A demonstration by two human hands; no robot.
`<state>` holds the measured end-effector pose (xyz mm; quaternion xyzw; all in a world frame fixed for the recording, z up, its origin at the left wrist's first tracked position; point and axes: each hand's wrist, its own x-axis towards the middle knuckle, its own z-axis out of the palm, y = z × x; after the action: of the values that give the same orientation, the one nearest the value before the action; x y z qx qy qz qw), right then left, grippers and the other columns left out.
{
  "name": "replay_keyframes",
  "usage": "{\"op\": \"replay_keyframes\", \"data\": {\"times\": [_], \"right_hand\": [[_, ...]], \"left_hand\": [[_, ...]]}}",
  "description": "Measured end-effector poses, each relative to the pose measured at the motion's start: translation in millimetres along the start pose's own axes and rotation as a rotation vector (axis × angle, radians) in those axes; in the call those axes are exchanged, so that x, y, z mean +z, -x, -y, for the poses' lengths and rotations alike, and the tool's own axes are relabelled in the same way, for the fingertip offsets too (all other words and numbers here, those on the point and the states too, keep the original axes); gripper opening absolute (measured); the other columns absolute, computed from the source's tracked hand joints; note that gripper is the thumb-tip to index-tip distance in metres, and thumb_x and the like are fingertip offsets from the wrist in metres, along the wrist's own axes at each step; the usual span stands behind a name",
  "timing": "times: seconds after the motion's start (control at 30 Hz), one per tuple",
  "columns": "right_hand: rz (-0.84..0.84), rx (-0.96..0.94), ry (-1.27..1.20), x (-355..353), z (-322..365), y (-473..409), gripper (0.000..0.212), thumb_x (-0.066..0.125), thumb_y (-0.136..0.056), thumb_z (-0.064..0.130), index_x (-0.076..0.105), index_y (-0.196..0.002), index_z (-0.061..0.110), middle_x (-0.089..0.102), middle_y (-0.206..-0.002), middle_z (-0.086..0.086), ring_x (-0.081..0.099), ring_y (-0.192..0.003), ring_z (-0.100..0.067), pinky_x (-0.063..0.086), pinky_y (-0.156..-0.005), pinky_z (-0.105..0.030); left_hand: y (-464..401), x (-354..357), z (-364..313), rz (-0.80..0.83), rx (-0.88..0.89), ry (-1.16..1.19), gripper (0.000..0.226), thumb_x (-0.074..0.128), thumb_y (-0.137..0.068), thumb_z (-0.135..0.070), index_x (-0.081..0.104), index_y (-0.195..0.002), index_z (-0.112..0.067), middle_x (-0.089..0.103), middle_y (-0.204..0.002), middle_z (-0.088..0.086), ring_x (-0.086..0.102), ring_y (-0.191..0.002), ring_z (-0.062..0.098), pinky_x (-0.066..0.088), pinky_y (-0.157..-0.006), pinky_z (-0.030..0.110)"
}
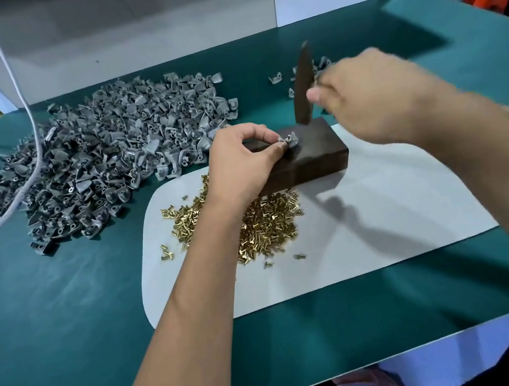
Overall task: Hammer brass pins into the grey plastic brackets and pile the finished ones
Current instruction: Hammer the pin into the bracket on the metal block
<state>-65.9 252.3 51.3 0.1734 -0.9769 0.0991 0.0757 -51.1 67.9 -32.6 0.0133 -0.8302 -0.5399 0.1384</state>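
My left hand (242,158) pinched a single grey bracket (290,141) between thumb and fingertips, steadying it on top of the dark block (310,154). Whether a pin was already seated in it I could not tell; the piece was too small and partly covered by my fingers. My right hand (374,93) was blurred but clearly wrapped around the hammer (302,85), whose dark length stood nearly upright with its lower end close to the far edge of the block, just beside the bracket.

Just beside the block, on the white mat (382,206), lay the loose heap of brass pins (261,221), plenty of them, partly hidden under my left forearm. To the left on the green table (67,322) sat the big pile of grey brackets (112,148), which I took for the unworked stock. Behind my right hand only a few brackets (278,79) showed, likely the finished pile, mostly hidden.

By my reckoning the job was barely begun: one bracket in hand, a handful done, and a very large heap left. A white cable (22,106) trailed over the big pile.
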Motion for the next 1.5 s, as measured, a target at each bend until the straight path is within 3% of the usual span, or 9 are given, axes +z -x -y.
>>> {"op": "replay_keyframes", "data": {"times": [0.1,0.23,0.47,0.63,0.73,1.13,1.23,1.37,1.5], "right_hand": [[-0.212,0.017,-0.141,8.9,3.3,3.5,0.033,0.034,-0.107,0.044,0.039,-0.083,0.022,0.051,-0.078,-0.013,0.048,-0.071,-0.039,0.042,-0.067,-0.041],[0.095,-0.033,-0.027,23.9,7.3,4.2,0.041,0.035,-0.108,0.042,0.035,-0.072,0.022,0.051,-0.086,-0.008,0.045,-0.080,-0.033,0.042,-0.072,-0.041],[0.009,-0.008,-0.209,3.9,-45.2,7.2,0.025,0.060,-0.098,0.045,0.062,-0.090,0.022,0.061,-0.078,0.000,0.055,-0.077,-0.028,0.043,-0.064,-0.036],[0.174,0.036,-0.176,10.8,-68.1,15.9,0.019,0.078,-0.087,0.028,0.062,-0.076,0.026,0.060,-0.075,0.007,0.051,-0.068,-0.006,0.035,-0.057,-0.023],[0.235,0.027,-0.096,25.1,-67.0,17.5,0.015,0.080,-0.084,0.022,0.067,-0.078,0.026,0.062,-0.074,0.009,0.056,-0.071,-0.017,0.038,-0.060,-0.025],[-0.032,-0.288,-0.214,34.4,-10.5,5.5,0.035,0.076,-0.086,0.031,0.065,-0.119,0.030,0.068,-0.097,0.004,0.061,-0.096,-0.019,0.050,-0.089,-0.036],[-0.084,-0.355,-0.222,39.9,-4.7,-1.6,0.024,0.073,-0.088,0.033,0.071,-0.111,0.028,0.071,-0.096,0.004,0.062,-0.095,-0.019,0.050,-0.088,-0.041],[-0.139,-0.238,-0.286,42.6,-16.2,-12.3,0.017,0.078,-0.086,0.033,0.077,-0.100,0.024,0.075,-0.088,0.002,0.068,-0.085,-0.018,0.054,-0.087,-0.040],[-0.115,-0.023,-0.241,36.0,-42.8,-33.4,0.020,0.084,-0.081,0.034,0.078,-0.098,0.027,0.070,-0.081,0.002,0.068,-0.083,-0.020,0.056,-0.087,-0.035]], "left_hand": [[-1.8,-2.3,-0.6,0.002,0.001,-0.013,0.009,0.084,-0.080,-0.012,0.077,-0.078,-0.017,0.069,-0.086,-0.020,0.072,-0.090,0.004,0.053,-0.077,0.011],[2.1,-0.8,1.1,0.004,-0.027,0.006,0.008,0.084,-0.081,-0.008,0.077,-0.079,-0.012,0.068,-0.084,-0.020,0.073,-0.087,0.009,0.056,-0.080,0.019],[1.2,-1.7,-3.7,0.014,-0.039,-0.006,0.010,0.082,-0.083,-0.014,0.078,-0.077,-0.020,0.072,-0.116,-0.001,0.065,-0.111,0.000,0.046,-0.105,0.026],[5.7,-1.6,-5.5,0.034,-0.067,0.030,0.021,0.077,-0.087,-0.014,0.074,-0.070,-0.027,0.071,-0.124,0.000,0.064,-0.112,0.002,0.045,-0.110,0.036],[6.2,-1.2,-7.3,0.044,-0.074,0.049,0.023,0.077,-0.088,-0.015,0.074,-0.068,-0.028,0.070,-0.125,-0.002,0.064,-0.113,0.004,0.045,-0.111,0.039],[5.1,0.5,-10.0,0.070,-0.050,0.100,0.016,0.076,-0.089,-0.009,0.075,-0.075,-0.017,0.069,-0.126,0.004,0.066,-0.115,0.012,0.048,-0.108,0.044],[5.2,0.1,-9.9,0.071,-0.028,0.113,0.015,0.074,-0.089,-0.009,0.075,-0.075,-0.015,0.069,-0.126,0.005,0.065,-0.118,0.016,0.047,-0.109,0.048],[0.9,-1.5,-6.9,-0.095,-0.033,0.059,0.014,0.071,-0.093,-0.021,0.075,-0.080,-0.015,0.073,-0.112,-0.003,0.067,-0.109,0.010,0.050,-0.106,0.044],[-4.9,-16.5,-0.3,-0.313,-0.015,-0.217,0.017,0.069,-0.094,-0.032,0.069,-0.078,-0.028,0.067,-0.079,-0.019,0.058,-0.070,-0.005,0.052,-0.084,0.030]]}}
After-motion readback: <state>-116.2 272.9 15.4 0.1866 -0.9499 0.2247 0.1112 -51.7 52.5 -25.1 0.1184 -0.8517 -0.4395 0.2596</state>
